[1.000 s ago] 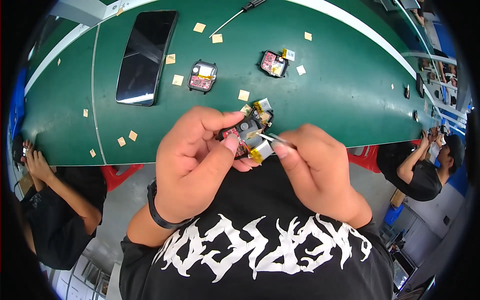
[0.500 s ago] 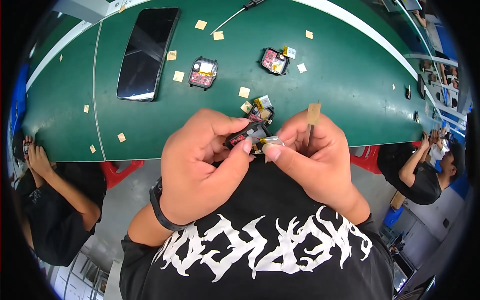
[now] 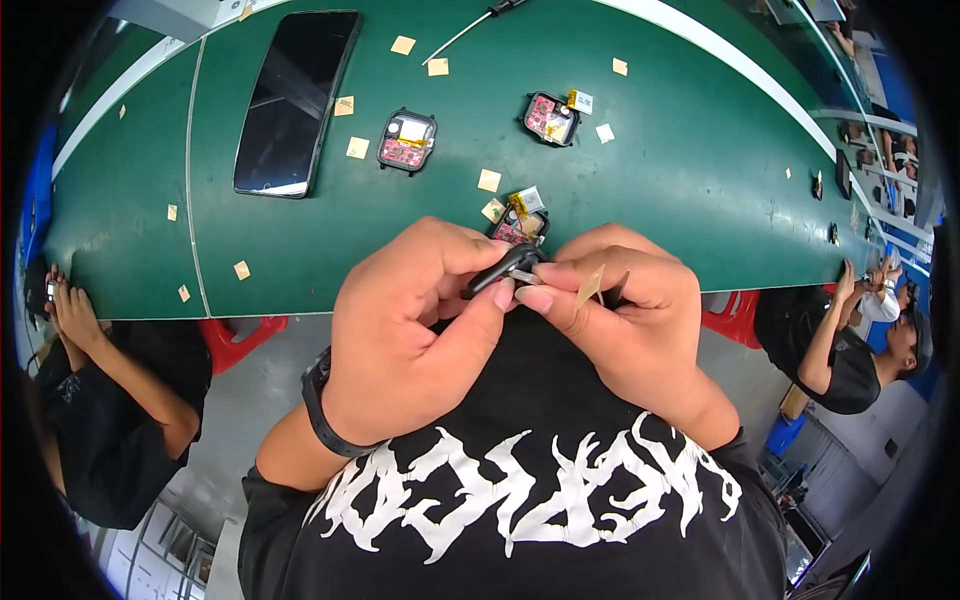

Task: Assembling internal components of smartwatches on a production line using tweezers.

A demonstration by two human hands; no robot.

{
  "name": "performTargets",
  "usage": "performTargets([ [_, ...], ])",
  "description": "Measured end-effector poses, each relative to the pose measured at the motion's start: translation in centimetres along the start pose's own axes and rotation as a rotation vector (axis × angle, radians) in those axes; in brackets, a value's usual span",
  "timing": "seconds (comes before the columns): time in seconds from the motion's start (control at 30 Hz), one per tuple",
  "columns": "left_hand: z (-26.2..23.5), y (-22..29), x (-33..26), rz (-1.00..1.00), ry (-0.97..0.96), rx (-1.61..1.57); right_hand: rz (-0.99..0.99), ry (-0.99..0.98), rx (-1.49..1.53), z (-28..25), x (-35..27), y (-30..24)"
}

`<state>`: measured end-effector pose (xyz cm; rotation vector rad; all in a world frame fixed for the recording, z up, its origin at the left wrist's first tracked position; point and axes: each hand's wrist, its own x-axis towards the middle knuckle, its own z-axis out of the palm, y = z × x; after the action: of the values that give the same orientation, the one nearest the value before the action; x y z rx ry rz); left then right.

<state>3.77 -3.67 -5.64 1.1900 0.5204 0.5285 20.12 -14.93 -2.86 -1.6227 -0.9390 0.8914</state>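
Left fingers (image 3: 490, 303) grip black case (image 3: 487, 273), right fingers (image 3: 540, 299) pinch silvery battery (image 3: 524, 275); another case (image 3: 384, 151) holds red board (image 3: 397, 154)

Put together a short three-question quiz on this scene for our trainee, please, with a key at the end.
1. True or false: the left hand holds a black case.
2. Which hand has a tan square sticking up beside its fingers?
A) left hand
B) right hand
C) neither
3. Fill in the side, as the person sees it: the phone lies to the ____ of the screwdriver.

Key: 1. True. 2. B. 3. Left.
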Motion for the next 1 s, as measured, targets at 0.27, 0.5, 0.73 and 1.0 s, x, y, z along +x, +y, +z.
performTargets([
  [0.27,0.1,-1.1,-0.5,-0.002,-0.049,-0.195,0.321,0.020,0.429,0.8,-0.1,-0.7],
  [0.5,0.4,-1.6,-0.9,0.020,-0.028,-0.225,0.330,0.067,0.566,1.5,0.0,0.5],
  [0.73,-0.4,-2.1,-1.0,0.079,-0.087,-0.230,0.445,0.008,0.641,1.1,1.0,0.3],
  [1.0,-0.3,-0.3,-0.8,-0.171,-0.063,-0.270,0.546,-0.155,0.626,0.3,1.4,-0.7],
])
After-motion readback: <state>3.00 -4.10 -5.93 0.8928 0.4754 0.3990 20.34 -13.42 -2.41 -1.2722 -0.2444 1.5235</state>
